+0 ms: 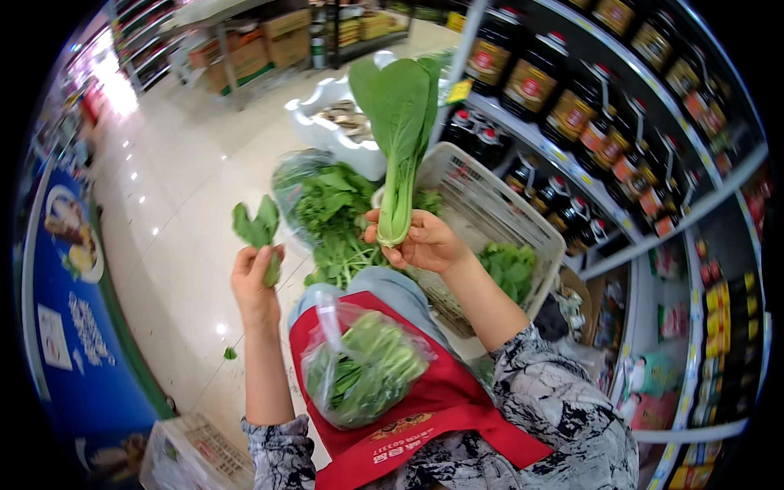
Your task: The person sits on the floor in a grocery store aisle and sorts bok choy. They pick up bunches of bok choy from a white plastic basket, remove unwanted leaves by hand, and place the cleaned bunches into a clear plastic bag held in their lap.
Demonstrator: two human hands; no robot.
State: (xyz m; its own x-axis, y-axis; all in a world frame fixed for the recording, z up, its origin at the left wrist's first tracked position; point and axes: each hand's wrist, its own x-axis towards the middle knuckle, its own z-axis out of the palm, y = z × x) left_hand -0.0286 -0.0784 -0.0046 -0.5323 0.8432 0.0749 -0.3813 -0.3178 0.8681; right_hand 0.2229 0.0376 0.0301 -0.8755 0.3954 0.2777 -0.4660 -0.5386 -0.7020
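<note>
Upright in my right hand point(429, 239) is a head of leafy greens point(401, 141), which looks like choy sum or bok choy, gripped near its pale root end. Between the fingers and thumb of my left hand point(257, 288) I hold a few loose green leaves point(257, 223). On my lap, over a red apron point(429, 422), rests a clear plastic bag point(361, 367) filled with similar greens. Just beyond my knees lies a pile of leafy vegetables point(334, 202), partly inside plastic.
At my right stands a pale plastic crate point(490, 196) with some greens point(508, 269) inside. Behind the pile is a white foam box point(343, 144). Shelves of dark sauce bottles point(533, 79) line the right. A blue-fronted display case point(73, 294) runs along the left; a leaf scrap point(229, 353) lies on the tiles.
</note>
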